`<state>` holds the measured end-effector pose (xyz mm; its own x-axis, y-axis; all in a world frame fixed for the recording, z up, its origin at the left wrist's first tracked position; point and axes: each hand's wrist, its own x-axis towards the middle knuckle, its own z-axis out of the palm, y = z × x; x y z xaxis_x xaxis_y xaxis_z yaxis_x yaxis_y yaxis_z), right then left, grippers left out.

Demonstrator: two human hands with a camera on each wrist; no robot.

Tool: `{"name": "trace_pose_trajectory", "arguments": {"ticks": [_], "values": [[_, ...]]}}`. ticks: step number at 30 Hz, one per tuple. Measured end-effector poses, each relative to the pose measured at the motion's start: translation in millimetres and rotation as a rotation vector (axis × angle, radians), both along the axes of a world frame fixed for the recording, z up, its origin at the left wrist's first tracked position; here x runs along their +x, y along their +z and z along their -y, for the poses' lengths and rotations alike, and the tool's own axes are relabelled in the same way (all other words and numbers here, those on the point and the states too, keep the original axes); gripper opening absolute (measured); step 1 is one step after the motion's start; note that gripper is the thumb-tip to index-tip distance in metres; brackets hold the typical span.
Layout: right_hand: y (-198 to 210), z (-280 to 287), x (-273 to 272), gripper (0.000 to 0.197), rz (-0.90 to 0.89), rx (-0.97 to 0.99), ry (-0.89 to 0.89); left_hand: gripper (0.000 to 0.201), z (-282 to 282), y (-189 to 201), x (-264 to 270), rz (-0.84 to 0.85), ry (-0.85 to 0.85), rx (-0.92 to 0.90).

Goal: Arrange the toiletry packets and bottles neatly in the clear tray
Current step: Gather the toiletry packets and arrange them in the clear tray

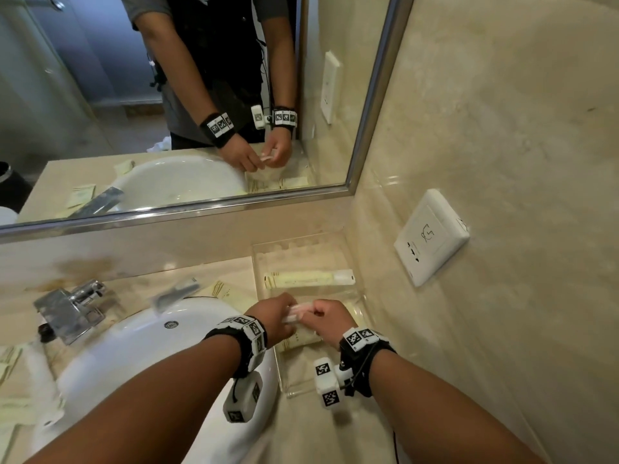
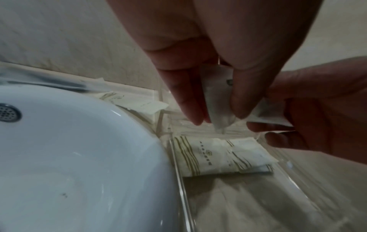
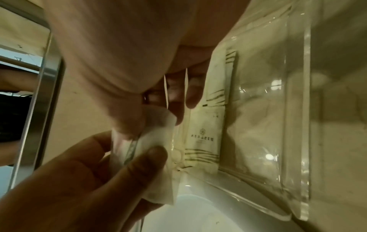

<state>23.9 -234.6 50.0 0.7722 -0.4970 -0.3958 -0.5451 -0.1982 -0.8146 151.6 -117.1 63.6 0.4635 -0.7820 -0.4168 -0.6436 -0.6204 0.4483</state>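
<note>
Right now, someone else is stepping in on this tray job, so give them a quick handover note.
Left hand and right hand: both pinch one small white packet, held above the clear tray.
In the tray: a long cream packet at the far end, and cream packets under the hands.
Still loose: packets behind the sink and at its left.
No bottles in view.
Left: set this packet down, collect the rest.
</note>
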Motion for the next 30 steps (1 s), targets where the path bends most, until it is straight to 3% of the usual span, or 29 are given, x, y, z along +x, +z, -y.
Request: {"name": "trace_pose_trajectory", "arguments": {"ticks": [2,6,8,14,19,21,22,25,30], "values": [[-2,1,-2,0.014,-0.008,-0.014,-0.030,0.050,2,-3,-4,-0.002,-0.015,0.018],[-14,1,-2,0.039,-0.137,-0.128,-0.047,0.061,1,-9,-7,0.033,-0.028,0.077],[-20,3,0,0.042,-0.245,-0.165,-0.046,0.065,-3,-13,-5,0.060,-0.050,0.110],[-34,8,3,0.045,-0.391,-0.195,-0.054,0.051,-13,-17,1,0.167,-0.201,0.147],[-43,4,12,0.040,-0.357,-0.184,-0.043,0.045,-10,-19,-11,0.196,-0.491,0.217],[-44,3,18,0.022,-0.365,-0.204,-0.028,0.047,-9,-20,-16,0.205,-0.550,0.248],[-43,3,19,0.015,-0.376,-0.214,-0.039,0.049,-8,-21,-17,0.203,-0.560,0.271],[-50,2,14,0.032,-0.358,-0.283,-0.063,0.051,-9,-24,-18,0.187,-0.548,0.338],[-56,0,13,0.016,-0.380,-0.302,0.048,0.051,-11,-29,-14,0.175,-0.535,0.375]]}}
